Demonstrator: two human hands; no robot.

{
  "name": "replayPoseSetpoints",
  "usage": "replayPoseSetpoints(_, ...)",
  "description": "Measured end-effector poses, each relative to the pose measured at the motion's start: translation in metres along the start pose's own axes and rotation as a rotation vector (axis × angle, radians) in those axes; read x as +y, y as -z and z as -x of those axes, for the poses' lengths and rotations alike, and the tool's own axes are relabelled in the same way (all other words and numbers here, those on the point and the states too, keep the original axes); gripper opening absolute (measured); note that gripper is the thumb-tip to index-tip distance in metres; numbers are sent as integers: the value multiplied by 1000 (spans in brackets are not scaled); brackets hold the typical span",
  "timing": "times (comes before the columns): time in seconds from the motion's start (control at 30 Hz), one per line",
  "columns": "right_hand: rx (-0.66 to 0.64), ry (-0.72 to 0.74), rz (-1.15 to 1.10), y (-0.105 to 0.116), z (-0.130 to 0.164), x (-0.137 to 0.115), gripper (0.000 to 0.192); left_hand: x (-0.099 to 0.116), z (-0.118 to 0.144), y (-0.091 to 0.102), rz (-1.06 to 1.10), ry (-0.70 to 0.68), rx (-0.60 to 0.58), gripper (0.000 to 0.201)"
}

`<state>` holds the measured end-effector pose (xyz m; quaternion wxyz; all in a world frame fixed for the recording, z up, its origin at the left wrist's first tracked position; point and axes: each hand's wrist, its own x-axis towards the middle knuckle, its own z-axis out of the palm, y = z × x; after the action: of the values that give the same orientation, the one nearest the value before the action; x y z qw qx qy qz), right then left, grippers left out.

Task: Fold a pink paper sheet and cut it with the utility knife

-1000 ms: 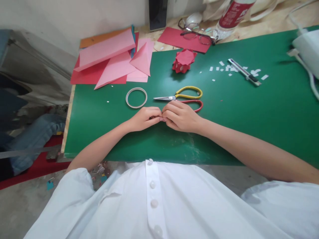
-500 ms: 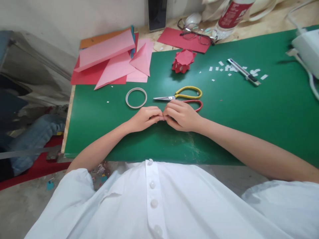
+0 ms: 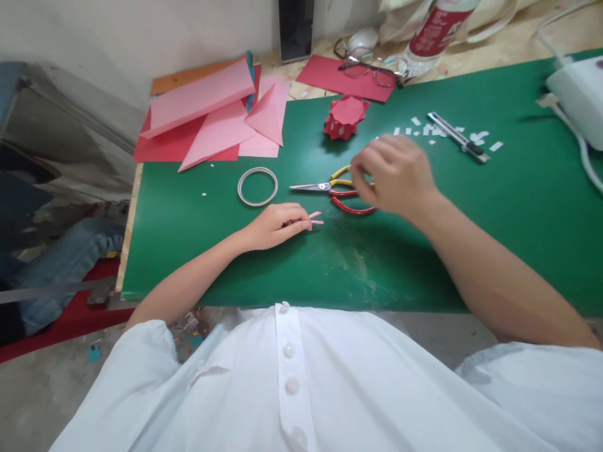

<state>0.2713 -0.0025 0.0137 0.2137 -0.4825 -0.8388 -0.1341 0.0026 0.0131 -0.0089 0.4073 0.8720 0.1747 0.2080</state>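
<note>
My left hand [image 3: 277, 227] is closed, thumb against fingers, on a small folded pink paper piece [image 3: 318, 220]. Two narrow pink ends stick out past the fingertips; the remainder is hidden in the fingers. My right hand [image 3: 396, 179] is raised over the handles of the scissors [image 3: 323, 186], apart from my left hand. Its fingers look curled but are smeared by motion, so whether they hold anything cannot be made out. The scissors lie with blades pointing left, one handle yellow and one red, partly covered by that hand. A thin tape ring [image 3: 257, 186] lies above my left hand.
A red folded paper model [image 3: 346, 117] stands behind the scissors. A utility knife [image 3: 458, 137] lies among white paper bits [image 3: 496, 146]. Pink and red sheets [image 3: 202, 100] are piled back left. Glasses [image 3: 372, 68], a bottle [image 3: 438, 34] and a white device [image 3: 577, 100] line the back and right.
My right hand has left my left hand and moved up and to the right, over the scissors' handles. The pink paper ends now show at my left fingertips.
</note>
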Motion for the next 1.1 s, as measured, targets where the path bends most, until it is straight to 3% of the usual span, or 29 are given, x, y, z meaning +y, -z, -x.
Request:
replayPoseSetpoints(0.13, -257, -405, 198, 2, 0, 38, 26, 0, 0, 0, -6, -17, -7, 36)
replayPoseSetpoints(0.33, -455, -565, 165, -13, 4, 54, 33, 0, 0, 1, -18, -16, -15, 34)
replayPoseSetpoints(0.47, -457, -601, 156, -17, 5, 55, 32, 1, 0, 1, -18, -26, -8, 32)
replayPoseSetpoints(0.53, -389, -628, 127, -17, 5, 56, 34, 1, 0, 1, -12, -21, -2, 32)
replayPoseSetpoints(0.6, -201, -596, 26, -16, 6, 53, 37, 2, 0, 1, 10, -4, 9, 33)
replayPoseSetpoints(0.7, 84, -407, -185, -12, 5, 36, 33, 2, 0, 0, 82, 26, 32, 35)
replayPoseSetpoints(0.8, 76, -228, -344, -7, 4, 2, 24, 1, 1, -1, 216, 80, 56, 35)
replayPoseSetpoints(0.9, 5, 99, -551, -7, 4, -32, 29, 1, 1, -2, 338, 133, 80, 37)
replayPoseSetpoints(0.93, -12, 137, -570, -8, 5, -41, 26, 1, 1, -2, 358, 142, 85, 38)
replayPoseSetpoints(1.0, -12, 143, -662, -13, 6, -51, 20, 1, 0, -2, 382, 155, 88, 40)
replayPoseSetpoints(1.1, 19, 27, -860, -21, 9, -54, 18, 2, 0, -1, 409, 174, 84, 43)
